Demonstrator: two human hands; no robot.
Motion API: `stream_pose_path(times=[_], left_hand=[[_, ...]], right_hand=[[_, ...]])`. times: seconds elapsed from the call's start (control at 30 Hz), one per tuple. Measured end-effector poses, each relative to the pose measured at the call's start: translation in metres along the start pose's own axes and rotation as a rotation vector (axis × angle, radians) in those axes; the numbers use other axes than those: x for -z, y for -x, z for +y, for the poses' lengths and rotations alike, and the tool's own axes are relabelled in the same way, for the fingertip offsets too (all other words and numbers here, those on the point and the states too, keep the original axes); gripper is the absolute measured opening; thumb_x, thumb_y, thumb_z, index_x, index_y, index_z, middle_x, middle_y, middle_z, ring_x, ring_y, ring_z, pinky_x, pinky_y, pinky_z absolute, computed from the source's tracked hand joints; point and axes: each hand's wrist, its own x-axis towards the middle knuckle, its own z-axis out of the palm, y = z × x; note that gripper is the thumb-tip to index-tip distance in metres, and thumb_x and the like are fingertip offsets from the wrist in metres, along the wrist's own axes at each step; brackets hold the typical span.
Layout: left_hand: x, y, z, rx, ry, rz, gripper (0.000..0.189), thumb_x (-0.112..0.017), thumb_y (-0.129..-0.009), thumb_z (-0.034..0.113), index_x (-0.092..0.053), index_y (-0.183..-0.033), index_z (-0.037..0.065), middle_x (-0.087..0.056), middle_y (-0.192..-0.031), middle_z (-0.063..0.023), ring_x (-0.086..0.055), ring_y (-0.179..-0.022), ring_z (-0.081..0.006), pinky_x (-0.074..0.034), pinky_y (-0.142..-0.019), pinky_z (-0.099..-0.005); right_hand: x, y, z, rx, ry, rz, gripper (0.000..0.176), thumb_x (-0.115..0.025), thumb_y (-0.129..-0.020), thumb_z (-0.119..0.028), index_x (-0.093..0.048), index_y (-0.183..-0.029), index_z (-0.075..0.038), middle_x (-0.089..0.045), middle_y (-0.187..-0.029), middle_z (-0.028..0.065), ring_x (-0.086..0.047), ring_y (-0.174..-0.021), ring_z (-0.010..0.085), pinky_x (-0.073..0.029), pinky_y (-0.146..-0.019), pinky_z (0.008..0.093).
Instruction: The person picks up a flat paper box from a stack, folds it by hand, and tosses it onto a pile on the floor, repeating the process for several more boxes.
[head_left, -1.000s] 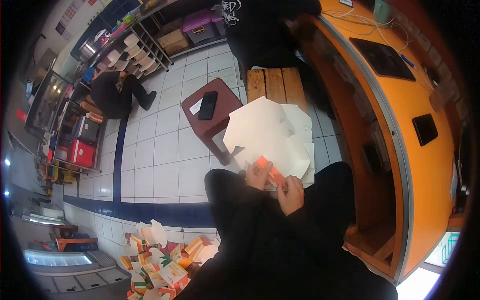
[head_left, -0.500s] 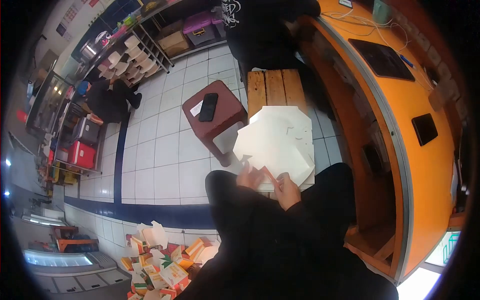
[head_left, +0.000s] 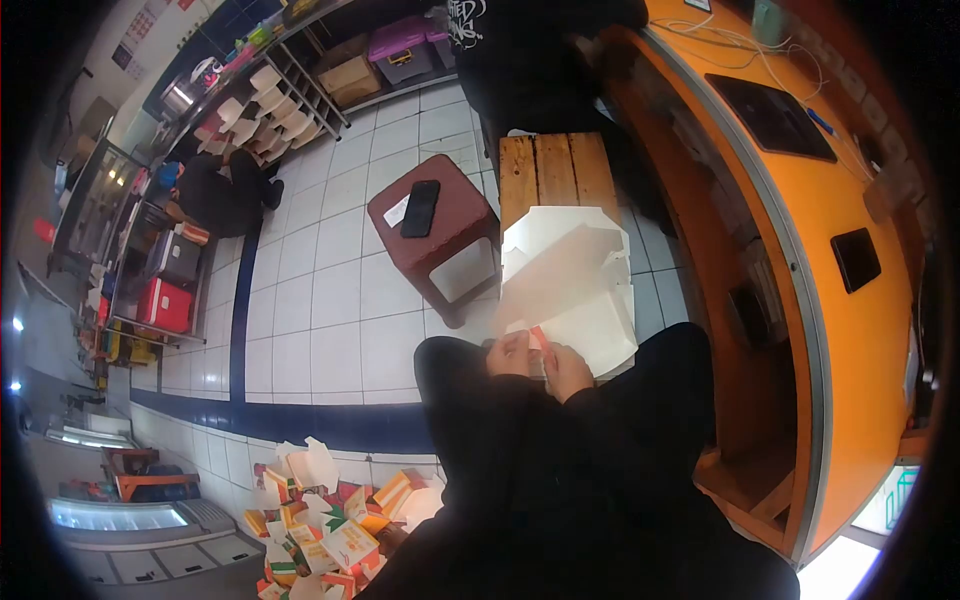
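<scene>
The cardboard carton blank (head_left: 562, 280) is a flat, die-cut sheet, white on the face turned up, with angled corners and cut flaps along its edges. It tilts up from its near edge and looks blurred. A small orange printed flap (head_left: 538, 337) shows at that near edge, pinched between the left hand (head_left: 510, 355) and the right hand (head_left: 567, 370). The sheet lies over a stack of white blanks (head_left: 605, 335) at the near end of the wooden bench (head_left: 550, 170).
</scene>
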Motion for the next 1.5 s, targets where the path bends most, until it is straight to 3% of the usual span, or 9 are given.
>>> stream_pose_path(times=[0.07, 0.3, 0.4, 0.5, 0.63, 0.73, 0.97, 1.07, 1.5], left_hand=[[-0.004, 0.004, 0.001, 0.029, 0.096, 0.012, 0.027, -0.068, -0.09, 0.014, -0.061, -0.102, -0.01, -0.065, -0.092, -0.0157, -0.067, -0.076, -0.0209, -0.06, -0.068, -0.0304], [-0.002, 0.02, 0.009, -0.195, -0.299, 0.035, 0.027, -0.075, -0.085, 0.024, -0.068, -0.093, 0.0, -0.07, -0.085, -0.0087, -0.066, -0.076, -0.0155, -0.053, -0.07, -0.0292], [0.006, 0.01, 0.016, -0.189, -0.326, 0.091, 0.025, -0.076, -0.083, 0.023, -0.069, -0.092, 0.001, -0.07, -0.082, -0.007, -0.066, -0.075, -0.0143, -0.052, -0.071, -0.029], [0.013, 0.001, 0.012, -0.204, -0.428, 0.144, 0.021, -0.076, -0.081, 0.019, -0.068, -0.091, 0.003, -0.069, -0.077, -0.0058, -0.064, -0.071, -0.0127, -0.052, -0.068, -0.0281], [0.007, 0.006, 0.016, -0.29, -0.532, 0.212, 0.019, -0.076, -0.08, 0.017, -0.065, -0.087, 0.004, -0.065, -0.073, -0.0046, -0.062, -0.065, -0.0148, -0.05, -0.062, -0.0284], [-0.001, 0.012, 0.039, -0.907, -0.983, 0.207, 0.018, -0.073, -0.081, 0.017, -0.064, -0.092, 0.006, -0.064, -0.082, -0.0094, -0.063, -0.069, -0.0269, -0.05, -0.057, -0.0367], [-0.08, 0.039, 0.027, -0.17, -0.728, -0.523, 0.039, -0.064, -0.087, 0.044, -0.069, -0.098, 0.007, -0.071, -0.085, -0.0154, -0.068, -0.086, -0.0337, -0.053, -0.079, -0.0407], [-0.09, 0.03, 0.012, -0.257, -0.726, -0.419, 0.035, -0.063, -0.086, 0.037, -0.071, -0.088, 0.003, -0.07, -0.078, -0.0175, -0.069, -0.073, -0.0326, -0.054, -0.069, -0.0397], [-0.098, 0.021, 0.006, -0.057, -0.661, -0.358, 0.035, -0.055, -0.086, 0.036, -0.071, -0.084, 0.005, -0.068, -0.078, -0.0179, -0.067, -0.077, -0.0361, -0.051, -0.071, -0.044]], right_hand=[[0.0, -0.004, 0.001, -0.027, 0.006, -0.061, 0.025, -0.057, -0.089, -0.017, -0.062, -0.113, -0.009, -0.062, -0.096, 0.019, -0.06, -0.091, 0.0399, -0.048, -0.077, 0.0489], [-0.016, -0.009, -0.003, 0.106, -0.143, 0.015, 0.036, -0.056, -0.09, -0.015, -0.058, -0.125, -0.008, -0.064, -0.09, 0.0228, -0.061, -0.084, 0.0413, -0.049, -0.076, 0.0462], [-0.001, -0.013, -0.008, 0.084, -0.385, -0.193, 0.039, -0.067, -0.083, -0.011, -0.061, -0.121, -0.005, -0.066, -0.084, 0.0197, -0.065, -0.076, 0.0324, -0.053, -0.074, 0.0382], [0.047, -0.03, 0.003, -0.015, -0.122, 0.244, 0.03, -0.068, -0.084, -0.014, -0.061, -0.111, -0.004, -0.061, -0.079, 0.0129, -0.062, -0.074, 0.0309, -0.05, -0.067, 0.0404], [0.084, -0.062, 0.067, -0.025, 0.118, 0.558, 0.034, -0.064, -0.088, -0.021, -0.057, -0.116, -0.003, -0.06, -0.096, 0.0196, -0.058, -0.095, 0.0362, -0.048, -0.081, 0.0431], [0.087, -0.076, 0.096, -0.193, -0.209, 0.287, 0.032, -0.063, -0.091, -0.028, -0.06, -0.106, 0.001, -0.067, -0.094, 0.0177, -0.065, -0.084, 0.0293, -0.05, -0.074, 0.0384], [0.094, -0.056, 0.058, -0.169, -0.065, 0.212, 0.03, -0.067, -0.088, -0.027, -0.06, -0.08, 0.001, -0.063, -0.067, 0.0067, -0.06, -0.064, 0.0148, -0.048, -0.062, 0.0312], [0.081, -0.052, 0.066, -0.174, -0.223, 0.213, 0.03, -0.067, -0.085, -0.03, -0.064, -0.081, 0.0, -0.067, -0.071, 0.0126, -0.065, -0.066, 0.0275, -0.049, -0.063, 0.0366], [0.077, -0.058, 0.063, -0.187, -0.06, 0.168, 0.029, -0.064, -0.088, -0.027, -0.062, -0.082, 0.002, -0.069, -0.071, 0.0135, -0.069, -0.062, 0.0238, -0.053, -0.064, 0.0353]])
